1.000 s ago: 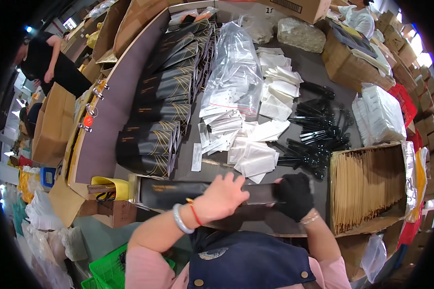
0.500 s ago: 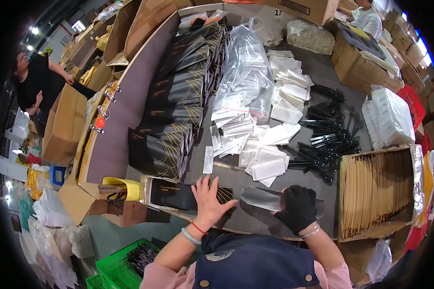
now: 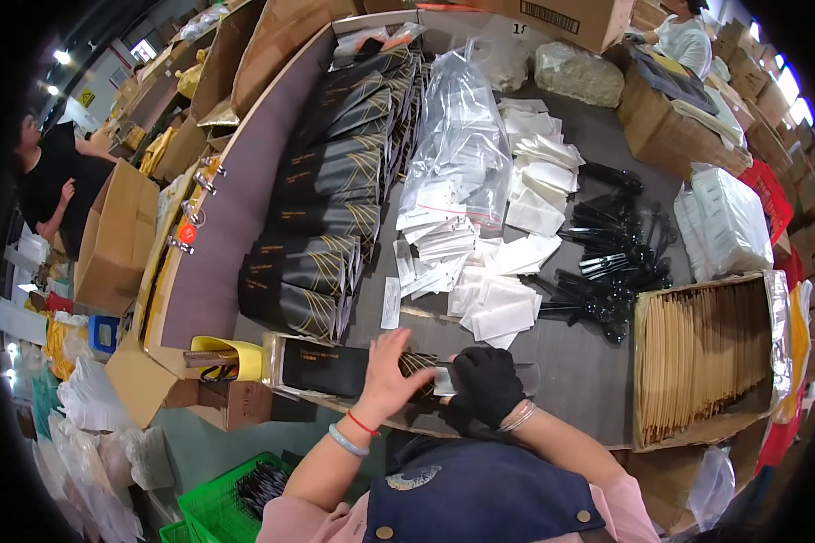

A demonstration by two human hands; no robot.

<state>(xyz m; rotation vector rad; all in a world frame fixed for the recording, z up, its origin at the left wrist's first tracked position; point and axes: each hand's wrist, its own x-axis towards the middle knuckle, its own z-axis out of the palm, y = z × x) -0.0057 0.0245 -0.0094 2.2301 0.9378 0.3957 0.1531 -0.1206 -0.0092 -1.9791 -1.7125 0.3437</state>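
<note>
A flat black sleeve point(image 3: 321, 366) with gold lines lies along the front edge of the table. My bare left hand point(image 3: 388, 376) rests over its right part, fingers stretched and thumb apart. My right hand point(image 3: 489, 387), in a black glove, is closed round a curved, see-through plastic piece point(image 3: 530, 378). That piece's left end is at the right end of the sleeve, beside my left thumb; whether it is inside cannot be made out. Beyond my hands lie white paper packets point(image 3: 493, 306) and a pile of black plastic spoons point(image 3: 611, 299).
Rows of black gold-lined sleeves point(image 3: 321, 217) line the table's left side. A clear plastic bag point(image 3: 466, 118) lies mid-table. On the right stand a carton point(image 3: 641, 362) of thin tan pieces and a white wrapped pack point(image 3: 729, 222). A yellow holder point(image 3: 244, 357) sits at front left.
My right hand has moved left with the plastic piece, bringing its end to the sleeve. My left hand stays at the sleeve with the thumb closer in.
</note>
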